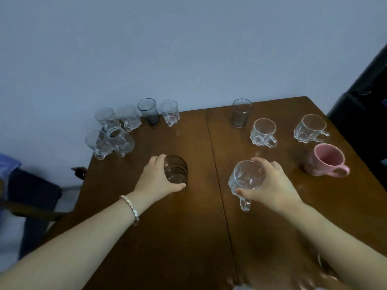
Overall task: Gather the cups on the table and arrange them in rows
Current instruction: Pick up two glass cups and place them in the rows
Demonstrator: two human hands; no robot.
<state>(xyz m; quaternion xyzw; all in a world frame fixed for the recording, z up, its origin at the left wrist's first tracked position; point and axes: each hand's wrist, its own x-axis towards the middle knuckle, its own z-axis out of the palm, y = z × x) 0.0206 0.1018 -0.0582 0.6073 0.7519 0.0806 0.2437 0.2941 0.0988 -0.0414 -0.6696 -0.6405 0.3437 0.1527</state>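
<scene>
Seen from above, a brown wooden table (pixel 209 227) against a pale wall. The left hand (pixel 156 178) wraps a smoky tumbler (pixel 176 169) near the middle. The right hand (pixel 270 185) grips a clear glass mug (pixel 244 178). Six glasses (pixel 127 116) cluster far left; a pink mug (pixel 325 160) stands right.

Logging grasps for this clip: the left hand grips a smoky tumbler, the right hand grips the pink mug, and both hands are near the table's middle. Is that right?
Not quite. In the head view the right hand grips a clear glass mug, not the pink mug, which stands untouched farther right. The left hand does grip the smoky tumbler, near the table's middle.
</scene>
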